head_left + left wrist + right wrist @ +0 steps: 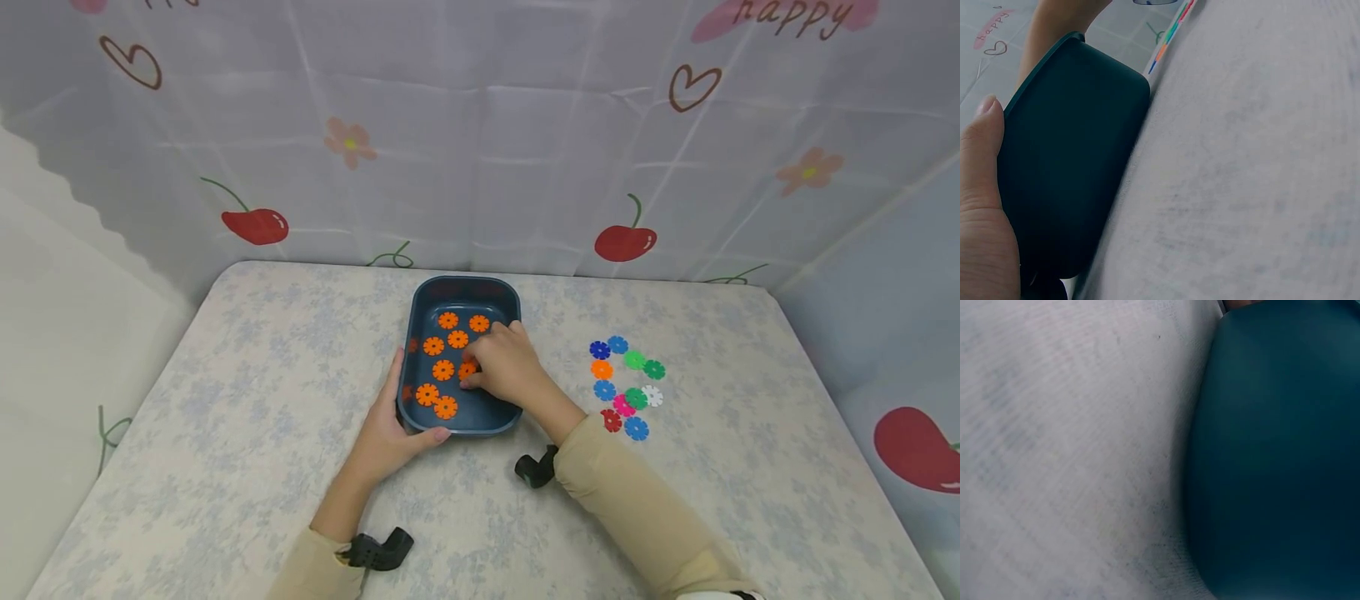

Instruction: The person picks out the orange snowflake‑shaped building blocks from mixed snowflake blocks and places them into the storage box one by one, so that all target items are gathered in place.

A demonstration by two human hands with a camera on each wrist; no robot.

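A dark blue-green rectangular tray stands on the table with several orange snowflake building discs scattered on its floor. My left hand grips its near left corner, fingers along the left side and thumb at the front edge. In the left wrist view, the thumb lies by the tray's outer wall. Reaching over the right rim, my right hand pinches one orange disc between thumb and forefinger, low in the tray. The right wrist view has only the tray's outer wall and tablecloth.
Right of the tray, several snowflake discs in blue, green, red, pink, white and orange lie loosely grouped on the patterned tablecloth. A printed curtain hangs behind the table's far edge. Black wrist devices sit on both forearms.
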